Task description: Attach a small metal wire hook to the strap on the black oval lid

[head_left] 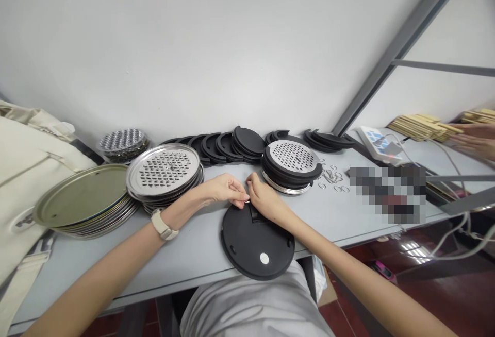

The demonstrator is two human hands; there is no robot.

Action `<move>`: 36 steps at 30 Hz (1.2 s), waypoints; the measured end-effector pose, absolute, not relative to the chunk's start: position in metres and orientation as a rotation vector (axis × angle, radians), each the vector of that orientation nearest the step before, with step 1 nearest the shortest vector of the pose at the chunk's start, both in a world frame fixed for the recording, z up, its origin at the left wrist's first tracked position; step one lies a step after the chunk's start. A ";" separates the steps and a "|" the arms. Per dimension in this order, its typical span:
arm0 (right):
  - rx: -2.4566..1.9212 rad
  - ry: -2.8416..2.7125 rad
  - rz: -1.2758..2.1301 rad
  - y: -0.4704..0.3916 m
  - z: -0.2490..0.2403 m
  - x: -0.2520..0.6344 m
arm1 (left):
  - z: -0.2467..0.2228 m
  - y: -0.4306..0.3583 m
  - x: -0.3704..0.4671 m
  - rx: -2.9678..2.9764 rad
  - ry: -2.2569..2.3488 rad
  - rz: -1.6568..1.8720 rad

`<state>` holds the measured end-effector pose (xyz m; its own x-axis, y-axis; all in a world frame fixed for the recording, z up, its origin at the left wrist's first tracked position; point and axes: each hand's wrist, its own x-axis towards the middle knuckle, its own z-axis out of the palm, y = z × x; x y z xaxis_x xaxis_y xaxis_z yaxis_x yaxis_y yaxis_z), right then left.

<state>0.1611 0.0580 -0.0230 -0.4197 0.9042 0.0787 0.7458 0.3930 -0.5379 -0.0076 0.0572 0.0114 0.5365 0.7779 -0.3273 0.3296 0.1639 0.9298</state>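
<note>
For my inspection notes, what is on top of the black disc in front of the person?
On the black disc, a round white spot shows near its close edge. The right hand covers part of the far edge; anything beneath cannot be seen.

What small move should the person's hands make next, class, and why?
Probably work the small shiny piece, perhaps a ring, onto the edge of the black disc: the left hand pinches it there, the right hand is close beside, and loose metal rings lie off to the right.
</note>
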 end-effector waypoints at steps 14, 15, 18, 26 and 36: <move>-1.388 -2.176 0.733 0.057 -0.020 0.163 | 0.016 0.041 -0.004 1.740 1.024 0.551; -1.395 -2.180 0.728 0.058 -0.021 0.163 | 0.015 0.042 -0.004 1.732 1.015 0.549; -1.398 -2.180 0.738 0.058 -0.022 0.163 | 0.013 0.043 -0.005 1.732 1.014 0.558; -1.348 -2.076 0.784 0.056 -0.020 0.165 | 0.019 0.034 -0.001 1.900 1.104 0.621; -1.399 -2.133 0.717 0.061 -0.025 0.163 | 0.015 0.041 -0.003 1.702 1.066 0.542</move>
